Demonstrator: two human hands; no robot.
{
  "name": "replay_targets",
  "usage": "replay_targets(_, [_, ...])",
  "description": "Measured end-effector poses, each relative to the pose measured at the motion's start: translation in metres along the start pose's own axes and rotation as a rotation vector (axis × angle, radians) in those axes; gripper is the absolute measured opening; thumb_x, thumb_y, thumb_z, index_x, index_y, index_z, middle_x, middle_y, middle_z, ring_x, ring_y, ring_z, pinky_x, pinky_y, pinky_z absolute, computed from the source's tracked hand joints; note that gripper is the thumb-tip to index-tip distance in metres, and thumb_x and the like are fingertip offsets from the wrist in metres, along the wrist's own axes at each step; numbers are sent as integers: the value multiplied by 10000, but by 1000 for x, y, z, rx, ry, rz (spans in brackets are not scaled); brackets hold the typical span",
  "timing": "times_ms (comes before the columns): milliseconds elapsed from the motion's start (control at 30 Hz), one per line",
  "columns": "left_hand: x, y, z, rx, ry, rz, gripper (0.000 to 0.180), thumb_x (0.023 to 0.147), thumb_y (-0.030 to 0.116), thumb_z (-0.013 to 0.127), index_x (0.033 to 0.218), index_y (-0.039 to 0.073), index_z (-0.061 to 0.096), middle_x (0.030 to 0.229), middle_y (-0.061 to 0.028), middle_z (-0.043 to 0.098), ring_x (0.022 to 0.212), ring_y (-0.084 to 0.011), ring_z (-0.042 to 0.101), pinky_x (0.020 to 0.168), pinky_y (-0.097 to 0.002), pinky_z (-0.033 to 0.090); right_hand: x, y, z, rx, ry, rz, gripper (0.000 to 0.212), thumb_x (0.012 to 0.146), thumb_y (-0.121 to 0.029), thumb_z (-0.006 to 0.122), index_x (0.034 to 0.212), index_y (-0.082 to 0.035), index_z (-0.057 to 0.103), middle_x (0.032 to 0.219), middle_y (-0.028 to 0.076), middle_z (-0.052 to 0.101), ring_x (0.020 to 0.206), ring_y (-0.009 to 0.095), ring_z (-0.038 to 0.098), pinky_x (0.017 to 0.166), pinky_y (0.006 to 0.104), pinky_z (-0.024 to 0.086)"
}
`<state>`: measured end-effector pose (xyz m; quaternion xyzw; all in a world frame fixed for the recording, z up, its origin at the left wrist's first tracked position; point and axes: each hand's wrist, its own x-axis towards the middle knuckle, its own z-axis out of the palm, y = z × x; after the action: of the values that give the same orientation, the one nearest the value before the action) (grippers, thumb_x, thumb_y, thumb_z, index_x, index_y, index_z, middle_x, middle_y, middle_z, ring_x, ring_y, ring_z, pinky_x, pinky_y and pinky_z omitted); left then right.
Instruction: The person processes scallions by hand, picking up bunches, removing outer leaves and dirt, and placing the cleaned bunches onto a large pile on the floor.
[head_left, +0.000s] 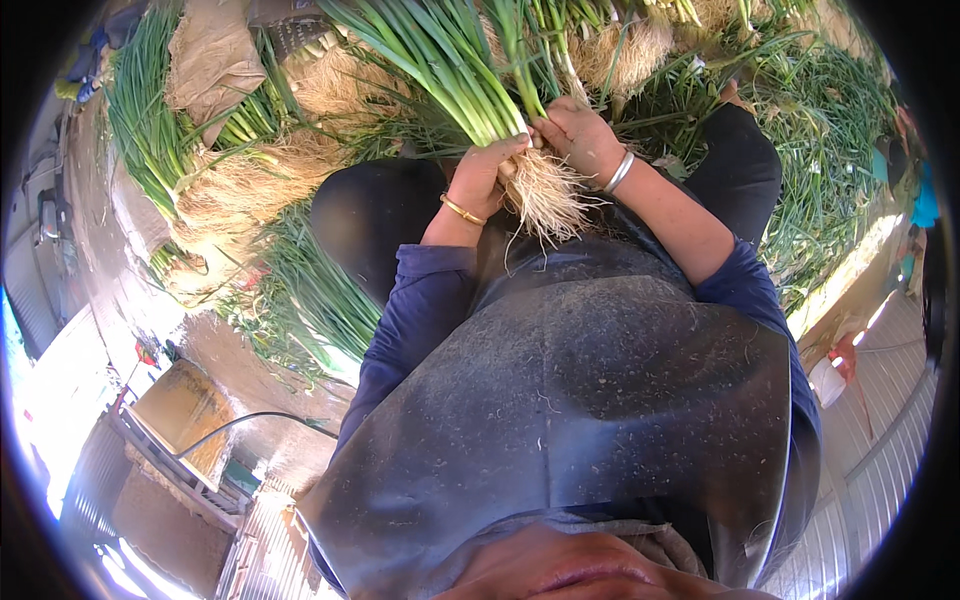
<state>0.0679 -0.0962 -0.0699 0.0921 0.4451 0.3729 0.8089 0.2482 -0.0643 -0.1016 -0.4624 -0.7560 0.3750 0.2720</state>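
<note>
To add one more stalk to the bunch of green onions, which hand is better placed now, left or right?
The right, probably. The right hand seems to pinch a green onion stalk beside the bunch, while the left hand is occupied, gripping the bunch near its roots.

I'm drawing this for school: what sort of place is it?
Probably a farm shed or yard: heaped long green onion-like stalks with pale stringy roots, scattered green leaves and ridged grey sheeting suggest it.
</note>
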Motion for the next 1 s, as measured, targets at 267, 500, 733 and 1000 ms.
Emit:
replay_targets(267, [-8, 9, -2, -109, -157, 19, 277, 837, 95, 494, 1073, -47, 527, 1125, -198, 581, 850, -226, 600, 738, -363, 526, -28, 29, -7, -522, -350, 95, 287, 900, -296, 481, 875, -29, 583, 876, 142, 586, 857, 331, 572, 763, 425, 454])
replay_targets(500, [-15, 13, -3, -148, -203, 13, 456, 810, 121, 543, 1230, -31, 450, 965, -133, 591, 817, -217, 591, 704, -342, 518, -5, 46, -18, -351, -301, 227, 504, 858, -302, 544, 1268, -26, 448, 1211, 215, 505, 1119, 336, 498, 948, 387, 405])
replay_targets(733, [-29, 19, 16, -225, -408, 230, 403, 713, 146, 660, 1063, 8, 514, 854, -94, 554, 770, -198, 568, 698, -313, 496, 78, 27, -10, -383, -5, 307, 386, 819, -259, 612, 1132, -49, 529, 1071, 181, 580, 944, 335, 580, 847, 392, 459])
replay_targets(1000, [0, 9, -5, -108, -102, 147, 336, 826, 125, 536, 1135, -4, 508, 1116, -175, 576, 968, -290, 589, 827, -409, 494, 48, 49, -8, 114, 12, 534, 291, 825, -304, 641, 878, -24, 581, 741, 73, 580, 679, 191, 558, 669, 327, 473])
